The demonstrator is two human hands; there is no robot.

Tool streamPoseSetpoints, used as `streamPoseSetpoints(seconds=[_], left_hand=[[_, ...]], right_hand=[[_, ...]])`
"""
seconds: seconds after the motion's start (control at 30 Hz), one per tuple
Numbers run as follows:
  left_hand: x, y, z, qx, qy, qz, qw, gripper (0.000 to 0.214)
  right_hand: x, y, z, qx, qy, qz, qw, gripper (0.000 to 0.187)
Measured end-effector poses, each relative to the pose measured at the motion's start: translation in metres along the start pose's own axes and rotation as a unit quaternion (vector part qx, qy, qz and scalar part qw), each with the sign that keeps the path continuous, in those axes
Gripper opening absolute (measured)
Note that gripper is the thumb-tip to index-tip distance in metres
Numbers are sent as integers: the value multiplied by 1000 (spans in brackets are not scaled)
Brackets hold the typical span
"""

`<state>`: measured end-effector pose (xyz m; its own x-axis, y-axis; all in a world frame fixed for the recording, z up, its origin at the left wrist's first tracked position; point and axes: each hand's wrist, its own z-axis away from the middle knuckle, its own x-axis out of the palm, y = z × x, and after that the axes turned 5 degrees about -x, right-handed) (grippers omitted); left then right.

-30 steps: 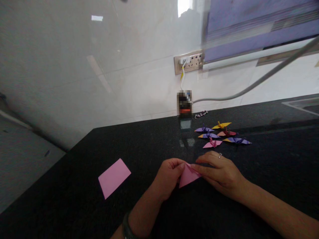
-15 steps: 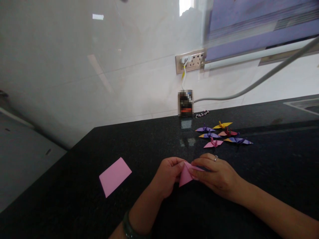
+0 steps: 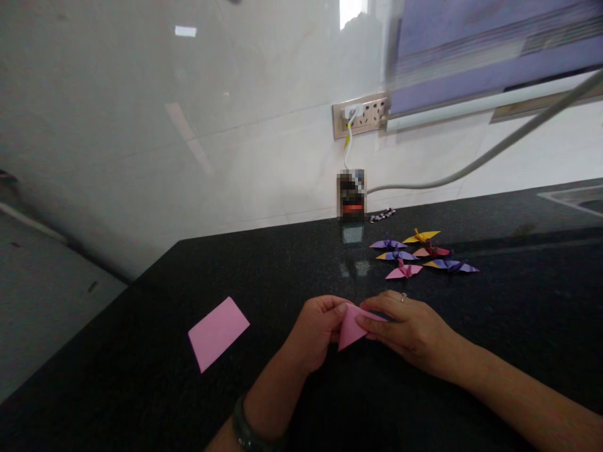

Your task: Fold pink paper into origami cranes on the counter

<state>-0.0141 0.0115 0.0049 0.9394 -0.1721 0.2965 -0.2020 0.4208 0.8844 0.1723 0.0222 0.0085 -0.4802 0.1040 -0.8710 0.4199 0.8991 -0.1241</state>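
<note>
Between my two hands is a folded piece of pink origami paper (image 3: 351,331), its pointed corner aimed toward me. My left hand (image 3: 319,329) pinches its left edge, thumb on top. My right hand (image 3: 407,329), with a ring on one finger, grips the right side and presses its thumb on the upper face. Part of the paper is hidden under the right fingers. Off to the left, a flat stack or sheet of pink paper (image 3: 218,334) lies on the dark counter (image 3: 155,295).
Several folded paper cranes stand beyond my right hand, among them a pink crane (image 3: 404,270) and a yellow crane (image 3: 421,236). Against the wall are a blurred-out box (image 3: 352,196) and a beaded string (image 3: 382,215). A grey cable (image 3: 452,179) runs right from there.
My right thumb has shifted slightly on the pink paper, and the crease line at its top no longer shows. Both hands stay in nearly the same place.
</note>
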Motion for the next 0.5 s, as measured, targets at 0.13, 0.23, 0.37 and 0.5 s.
streamPoseSetpoints(seconds=[0.13, 0.23, 0.37, 0.5], left_hand=[[0, 2, 0, -13, -5, 12, 1000, 17], [0, 4, 1, -28, -9, 25, 999, 16], [3, 3, 1, -25, -20, 33, 999, 22], [6, -1, 0, 0, 15, 11, 1000, 24]], right_hand=[[-1, -1, -1, -1, 7, -2, 1000, 23], [-1, -1, -1, -1, 12, -2, 1000, 23], [-2, -2, -2, -7, 16, 5, 1000, 22], [-3, -3, -5, -17, 16, 1, 1000, 21]])
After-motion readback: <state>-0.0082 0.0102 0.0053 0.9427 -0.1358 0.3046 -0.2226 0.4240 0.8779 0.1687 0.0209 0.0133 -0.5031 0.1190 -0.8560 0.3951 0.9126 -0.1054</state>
